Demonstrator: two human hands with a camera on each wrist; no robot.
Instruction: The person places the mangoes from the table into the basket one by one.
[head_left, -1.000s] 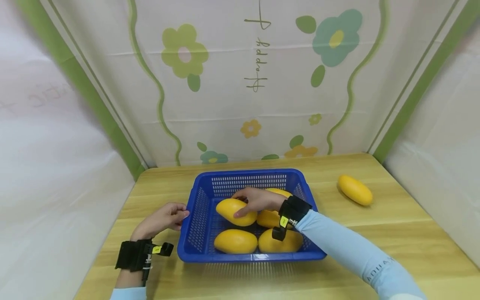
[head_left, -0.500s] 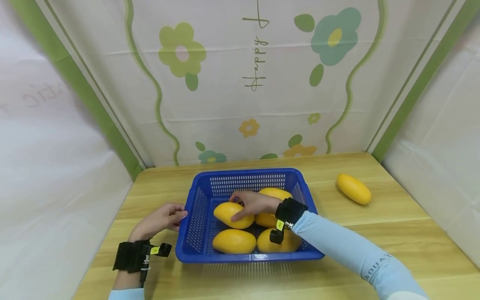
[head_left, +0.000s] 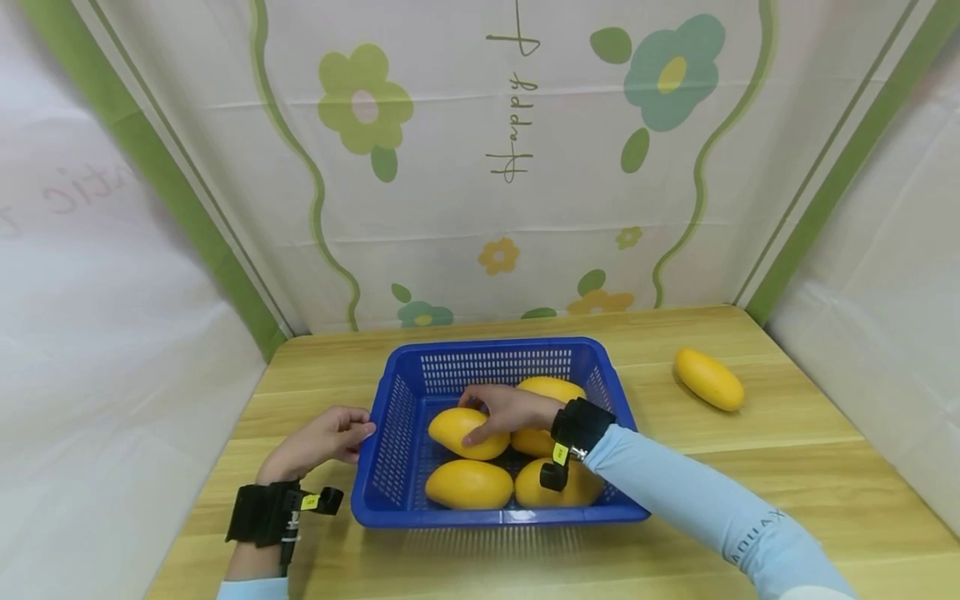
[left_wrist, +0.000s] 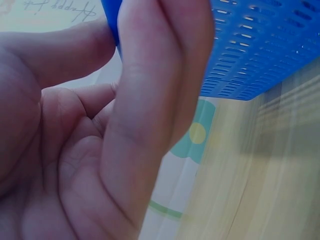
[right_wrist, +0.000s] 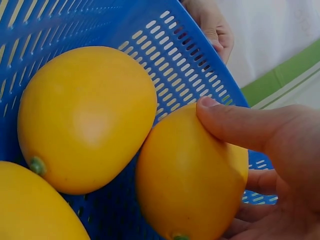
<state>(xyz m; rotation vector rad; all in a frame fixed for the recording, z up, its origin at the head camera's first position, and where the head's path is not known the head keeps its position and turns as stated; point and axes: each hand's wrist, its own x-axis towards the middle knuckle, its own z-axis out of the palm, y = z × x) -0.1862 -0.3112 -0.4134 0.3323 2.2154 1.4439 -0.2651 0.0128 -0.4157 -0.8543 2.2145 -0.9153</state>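
A blue plastic basket with slotted walls holds several smooth yellow oval fruits. My right hand reaches over its right side and grips one yellow oval fruit in the left half. In the right wrist view, the thumb lies on the top of this fruit and the other fingers go behind it; a green stem nub shows at its lower end. Another fruit lies just in front of it. My left hand pinches the basket's left rim between thumb and curled fingers.
One longer yellow fruit lies on the wooden table to the right of the basket. A white cloth with printed flowers hangs behind the table, and pale cloth walls stand at both sides.
The gripped fruit has settled slightly lower and nearer the front fruit, with my right hand still around it. My left hand has stayed at the basket's rim.
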